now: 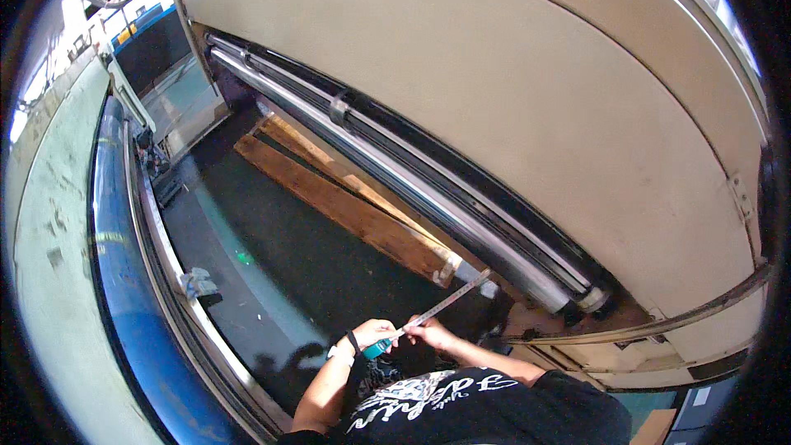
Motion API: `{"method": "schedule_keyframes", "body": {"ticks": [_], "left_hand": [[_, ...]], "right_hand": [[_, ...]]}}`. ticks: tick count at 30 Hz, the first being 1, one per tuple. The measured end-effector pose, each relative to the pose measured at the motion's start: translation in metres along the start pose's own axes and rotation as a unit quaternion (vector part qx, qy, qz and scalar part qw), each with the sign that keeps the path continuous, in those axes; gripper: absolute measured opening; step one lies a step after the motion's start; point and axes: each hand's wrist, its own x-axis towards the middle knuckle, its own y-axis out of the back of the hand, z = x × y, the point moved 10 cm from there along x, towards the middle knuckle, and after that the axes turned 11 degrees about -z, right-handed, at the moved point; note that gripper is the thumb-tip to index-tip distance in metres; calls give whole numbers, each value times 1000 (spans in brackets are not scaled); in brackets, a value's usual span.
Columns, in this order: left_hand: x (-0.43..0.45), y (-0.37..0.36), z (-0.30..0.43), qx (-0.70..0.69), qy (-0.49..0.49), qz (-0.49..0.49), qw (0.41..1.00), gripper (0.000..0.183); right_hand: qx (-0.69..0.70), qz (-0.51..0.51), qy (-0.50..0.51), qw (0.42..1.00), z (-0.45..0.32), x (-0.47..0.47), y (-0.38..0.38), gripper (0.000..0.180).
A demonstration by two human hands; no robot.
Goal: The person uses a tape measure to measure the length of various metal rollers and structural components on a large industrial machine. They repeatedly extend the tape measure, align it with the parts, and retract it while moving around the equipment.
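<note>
My left hand (pixel 372 335) grips the green case of a tape measure (pixel 375 350). Its steel blade (pixel 450 301) is drawn out up and to the right, over the dark floor. The fingers of my right hand (pixel 432 334) pinch the blade close to the case. The blade's far tip appears near the lower end of a long metal roller (pixel 395 182); whether it touches anything there I cannot tell. Two long wooden boards lie below the roller, a brown board (pixel 346 210) and a paler board (pixel 355 182) partly behind it.
A large beige machine panel (pixel 494 86) rises above the roller and a thinner shaft (pixel 432 154). To the left stands a blue roller (pixel 123 272) beside a pale green machine side (pixel 49 228). A crumpled rag-like thing (pixel 201 284) lies on the ledge by the blue roller.
</note>
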Motion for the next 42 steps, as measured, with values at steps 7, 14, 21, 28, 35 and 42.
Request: {"method": "schedule_keyframes", "body": {"ticks": [7, 14, 21, 28, 35, 42], "left_hand": [[-63, 117, 57, 23, -34, 9, 999, 12], [-98, 205, 128, 80, 14, -1, 997, 12], [-108, 297, 208, 152, 16, -23, 988, 13], [-122, 395, 275, 235, 103, 43, 966, 14], [-126, 457, 321, 250, 90, -29, 964, 8], [-108, 454, 353, 413, 100, -87, 901, 7]], "right_hand": [[5, -99, -37, 994, -61, 110, -21, 19], [136, -64, 70, 986, -60, 277, 20, 28], [441, 35, 138, 886, -129, 453, 98, 44], [550, 245, 325, 729, -170, 512, 172, 53], [661, 260, 382, 591, -202, 529, 185, 45], [701, 199, 427, 535, -227, 517, 172, 41]]}}
